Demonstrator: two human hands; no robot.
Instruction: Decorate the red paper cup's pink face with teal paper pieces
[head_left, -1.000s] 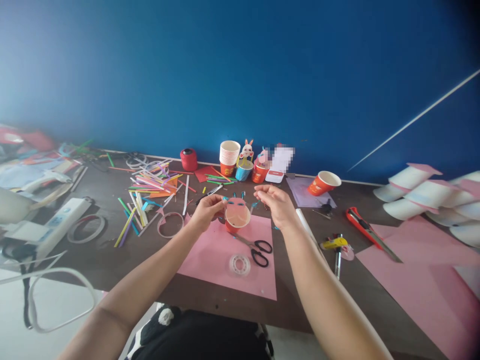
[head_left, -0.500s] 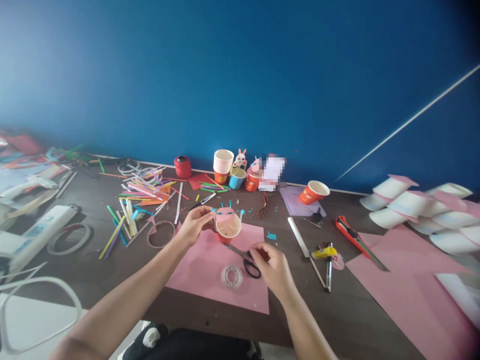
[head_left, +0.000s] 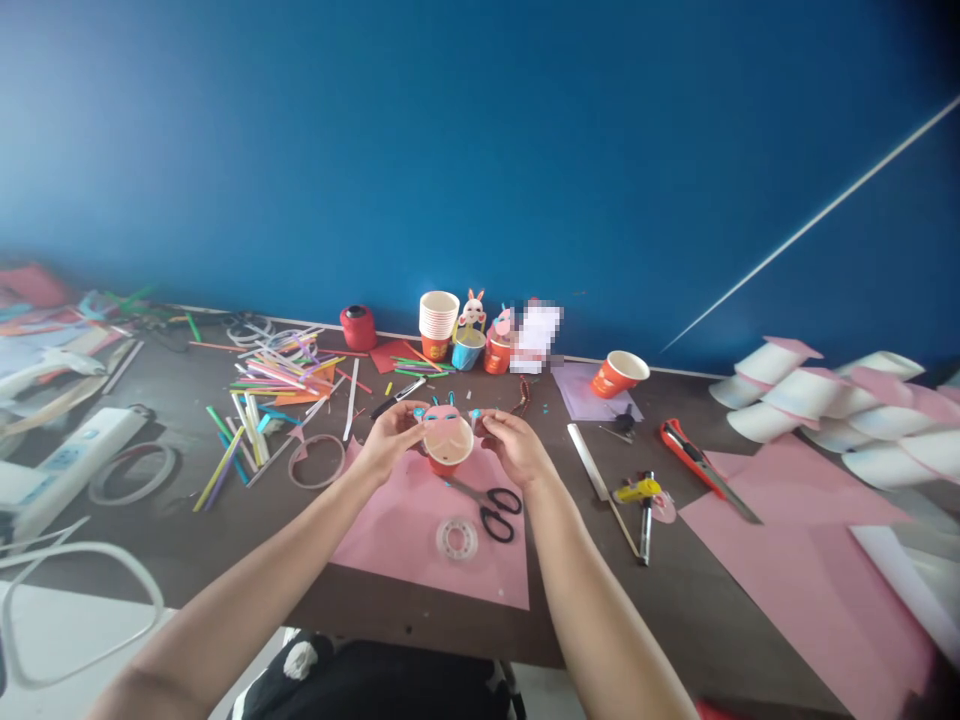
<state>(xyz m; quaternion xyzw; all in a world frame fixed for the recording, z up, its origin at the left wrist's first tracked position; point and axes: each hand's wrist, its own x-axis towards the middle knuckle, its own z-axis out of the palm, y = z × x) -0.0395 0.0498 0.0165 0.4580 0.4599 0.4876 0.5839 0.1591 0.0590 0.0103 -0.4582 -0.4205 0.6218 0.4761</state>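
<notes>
While my left hand [head_left: 391, 440] has its fingers narrowed on the left blue piece [head_left: 418, 412], my right hand [head_left: 516, 447] pinches the right blue piece [head_left: 475, 414], one on either side of the pink cutout face [head_left: 444, 418]. The red cup [head_left: 447, 464] sits mouth up between my hands, the face at its far rim, over the far part of the pink sheet [head_left: 397, 535]; base contact cannot be told. Scissors [head_left: 500, 513] and tape roll [head_left: 457, 540] lie nearer me, with stacked cups [head_left: 437, 330] farther back on the surface [head_left: 600, 600].
</notes>
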